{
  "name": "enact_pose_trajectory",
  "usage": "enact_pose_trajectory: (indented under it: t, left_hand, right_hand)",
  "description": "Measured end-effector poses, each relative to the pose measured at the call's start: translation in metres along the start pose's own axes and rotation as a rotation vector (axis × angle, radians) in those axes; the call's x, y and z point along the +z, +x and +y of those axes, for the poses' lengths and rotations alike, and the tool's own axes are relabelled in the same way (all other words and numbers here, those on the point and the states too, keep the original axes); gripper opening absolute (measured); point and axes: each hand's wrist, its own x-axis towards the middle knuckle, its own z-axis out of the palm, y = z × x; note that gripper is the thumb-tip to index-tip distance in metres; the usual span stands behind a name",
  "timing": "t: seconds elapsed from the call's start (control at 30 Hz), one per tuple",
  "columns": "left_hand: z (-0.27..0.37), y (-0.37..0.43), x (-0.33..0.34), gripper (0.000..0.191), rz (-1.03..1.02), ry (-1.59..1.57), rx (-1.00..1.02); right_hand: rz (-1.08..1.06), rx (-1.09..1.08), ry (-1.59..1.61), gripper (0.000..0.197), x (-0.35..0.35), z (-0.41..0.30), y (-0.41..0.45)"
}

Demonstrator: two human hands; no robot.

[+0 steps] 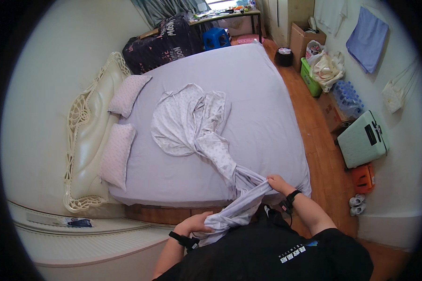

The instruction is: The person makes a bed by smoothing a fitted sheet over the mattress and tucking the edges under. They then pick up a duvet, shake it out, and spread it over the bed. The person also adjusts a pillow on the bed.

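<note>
A white patterned fabric cover with a lilac reverse side lies bunched on the bed and stretches in a twisted length toward my body. My left hand grips a gathered part of it near my torso, beyond the bed's near edge. Farther right, my right hand holds another part of the cover above the bed's near right corner. A lilac fitted sheet covers the mattress. Two pink patterned pillows rest beside the cream headboard.
Wood flooring runs along the bed's right side. By the wall stand a mint suitcase, an orange case, bottled water and a green bin. A blue stool and a dark covered bulky item stand past the bed.
</note>
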Motion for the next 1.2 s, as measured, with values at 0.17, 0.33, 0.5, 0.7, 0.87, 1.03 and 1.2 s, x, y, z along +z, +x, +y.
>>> enact_pose_trajectory:
  t: [0.17, 0.33, 0.5, 0.7, 0.87, 1.03, 1.2]
  left_hand:
    - [-0.022, 0.000, 0.010, 0.028, 0.264, 0.768, -0.007]
    - [0.068, -0.010, -0.024, 0.019, 0.826, 0.662, 0.594]
    - [0.156, -0.022, -0.033, 0.016, 0.500, 0.675, 1.379]
    - [0.139, -0.042, -0.028, 0.021, 0.375, 0.084, 1.285]
    - [0.104, -0.048, -0.020, 0.008, 0.186, -0.111, 1.156]
    - [0.049, -0.050, -0.011, 0.013, 0.360, -0.235, 1.003]
    - [0.034, -0.039, -0.004, 0.021, 0.414, -0.379, 0.947]
  right_hand:
    - [-0.278, 0.131, -0.201, 0.026, 0.017, 0.010, -0.020]
    - [-0.315, -0.051, -0.302, 0.027, 0.034, -0.015, -0.009]
    - [-0.220, -0.552, 0.077, 0.036, 0.059, -0.094, 0.043]
    - [-0.450, -0.214, 0.357, 0.038, 0.068, -0.147, 0.072]
    - [-0.530, -0.021, 0.403, 0.041, 0.089, -0.150, 0.086]
    - [-0.353, -0.113, 0.623, 0.054, 0.071, -0.181, 0.092]
    - [-0.356, -0.070, 1.118, 0.021, 0.017, -0.298, -0.024]
